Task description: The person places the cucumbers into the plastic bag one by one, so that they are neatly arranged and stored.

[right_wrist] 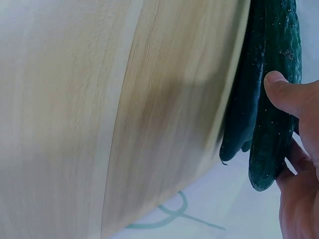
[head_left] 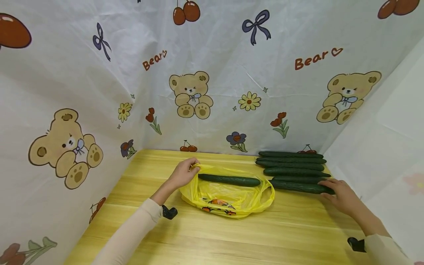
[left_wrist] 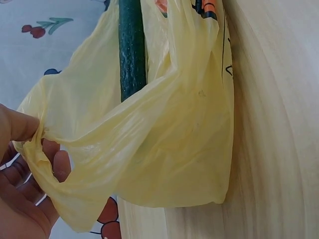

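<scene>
Cucumber (head_left: 298,186) seems gripped by right hand (head_left: 341,197); left hand (head_left: 183,173) pinches bag (head_left: 228,192).

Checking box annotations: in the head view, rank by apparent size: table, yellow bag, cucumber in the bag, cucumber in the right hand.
1. table
2. yellow bag
3. Unranked: bagged cucumber and gripped cucumber; they look alike, and each may be partly covered.

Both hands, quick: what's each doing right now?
Left hand: closed, pinching the rim of the thin yellow plastic bag.
Right hand: closed, gripping a long dark-green cucumber between thumb and fingers.
</scene>
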The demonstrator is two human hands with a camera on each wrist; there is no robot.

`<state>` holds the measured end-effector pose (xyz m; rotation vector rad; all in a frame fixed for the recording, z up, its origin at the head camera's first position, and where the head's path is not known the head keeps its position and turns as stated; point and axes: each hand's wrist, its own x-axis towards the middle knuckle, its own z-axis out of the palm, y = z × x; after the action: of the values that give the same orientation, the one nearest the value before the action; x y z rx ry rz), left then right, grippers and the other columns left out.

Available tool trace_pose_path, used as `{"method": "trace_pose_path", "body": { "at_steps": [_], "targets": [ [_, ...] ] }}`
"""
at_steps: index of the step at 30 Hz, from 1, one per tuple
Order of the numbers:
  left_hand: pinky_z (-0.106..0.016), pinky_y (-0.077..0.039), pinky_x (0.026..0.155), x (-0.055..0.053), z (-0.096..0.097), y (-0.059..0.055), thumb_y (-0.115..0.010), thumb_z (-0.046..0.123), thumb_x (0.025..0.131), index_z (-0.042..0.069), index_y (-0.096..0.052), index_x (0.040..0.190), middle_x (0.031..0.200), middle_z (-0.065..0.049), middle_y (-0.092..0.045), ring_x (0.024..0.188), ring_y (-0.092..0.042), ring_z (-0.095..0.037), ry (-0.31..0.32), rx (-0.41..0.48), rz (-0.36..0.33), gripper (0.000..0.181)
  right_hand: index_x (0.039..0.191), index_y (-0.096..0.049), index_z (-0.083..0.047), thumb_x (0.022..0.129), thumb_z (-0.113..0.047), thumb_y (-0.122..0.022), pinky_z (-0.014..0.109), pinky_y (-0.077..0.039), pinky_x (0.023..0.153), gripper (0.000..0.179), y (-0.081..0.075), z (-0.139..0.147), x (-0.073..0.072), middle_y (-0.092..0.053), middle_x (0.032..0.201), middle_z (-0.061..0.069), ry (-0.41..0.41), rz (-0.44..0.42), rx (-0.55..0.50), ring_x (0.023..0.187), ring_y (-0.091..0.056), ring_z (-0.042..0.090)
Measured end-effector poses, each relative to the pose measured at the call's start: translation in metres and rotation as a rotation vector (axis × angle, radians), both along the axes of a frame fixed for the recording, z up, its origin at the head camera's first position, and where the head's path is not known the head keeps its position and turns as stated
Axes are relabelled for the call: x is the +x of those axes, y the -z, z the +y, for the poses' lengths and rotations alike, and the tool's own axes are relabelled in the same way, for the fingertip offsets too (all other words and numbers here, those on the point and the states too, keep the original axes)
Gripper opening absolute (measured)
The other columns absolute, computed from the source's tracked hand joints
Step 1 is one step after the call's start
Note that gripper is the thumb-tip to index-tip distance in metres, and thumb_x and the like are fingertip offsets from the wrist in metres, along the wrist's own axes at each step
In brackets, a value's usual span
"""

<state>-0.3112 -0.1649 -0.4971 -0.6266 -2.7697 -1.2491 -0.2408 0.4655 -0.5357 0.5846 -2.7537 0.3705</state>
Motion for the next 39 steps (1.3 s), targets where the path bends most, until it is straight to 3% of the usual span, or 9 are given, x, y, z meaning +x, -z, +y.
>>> {"method": "trace_pose_path", "body": {
  "at_steps": [8, 18, 24, 32, 39],
  "targets": [
    [-0.033, -0.042, 0.071, 0.001, 0.002, -0.001, -0.063, 0.023, 0.111, 0.015, -0.067, 0.109, 0.104, -0.001, -0.068, 0.075, -0.048, -0.017, 0.008, 0.01, -0.003, 0.009, 0.128, -0.071, 0.002, 0.086, -0.005, -0.087, 0.063, -0.049, 0.085, 0.046, -0.009, 0.01, 0.012, -0.072, 0.117, 0.027, 0.018, 0.046, -0.001, 0.102, -0.064, 0.05],
    [-0.032, -0.041, 0.069, 0.003, 0.001, 0.002, -0.062, 0.024, 0.111, 0.017, -0.067, 0.109, 0.1, -0.001, -0.067, 0.071, -0.047, -0.015, 0.019, 0.024, 0.006, 0.008, 0.129, -0.069, 0.004, 0.091, -0.006, -0.084, 0.062, -0.047, 0.085, 0.042, -0.025, 0.008, 0.023, -0.069, 0.122, 0.03, 0.039, 0.047, -0.025, 0.105, -0.061, 0.05],
    [-0.033, -0.041, 0.071, 0.001, 0.002, 0.003, -0.062, 0.021, 0.112, 0.014, -0.067, 0.111, 0.103, -0.003, -0.068, 0.075, -0.047, -0.017, 0.029, 0.022, 0.022, 0.009, 0.129, -0.068, 0.004, 0.093, -0.006, -0.082, 0.062, -0.046, 0.087, 0.04, -0.032, 0.001, 0.022, -0.068, 0.121, 0.03, 0.02, 0.104, -0.046, 0.107, -0.06, 0.05],
    [-0.033, -0.041, 0.072, 0.001, 0.001, 0.002, -0.062, 0.022, 0.111, 0.018, -0.066, 0.108, 0.1, -0.003, -0.067, 0.076, -0.048, -0.017, 0.015, 0.025, 0.024, 0.007, 0.13, -0.069, 0.0, 0.092, -0.008, -0.084, 0.06, -0.047, 0.086, 0.042, -0.044, -0.027, 0.017, -0.07, 0.121, 0.023, -0.02, 0.128, -0.042, 0.108, -0.059, 0.044],
    [-0.033, -0.042, 0.071, 0.001, 0.002, 0.001, -0.061, 0.023, 0.112, 0.014, -0.067, 0.11, 0.099, -0.002, -0.067, 0.073, -0.049, -0.016, 0.018, 0.025, 0.026, 0.01, 0.131, -0.071, -0.002, 0.088, -0.005, -0.086, 0.057, -0.051, 0.084, 0.046, -0.055, -0.067, 0.009, -0.071, 0.123, 0.02, -0.083, 0.138, -0.023, 0.108, -0.062, 0.037]
  ]
}}
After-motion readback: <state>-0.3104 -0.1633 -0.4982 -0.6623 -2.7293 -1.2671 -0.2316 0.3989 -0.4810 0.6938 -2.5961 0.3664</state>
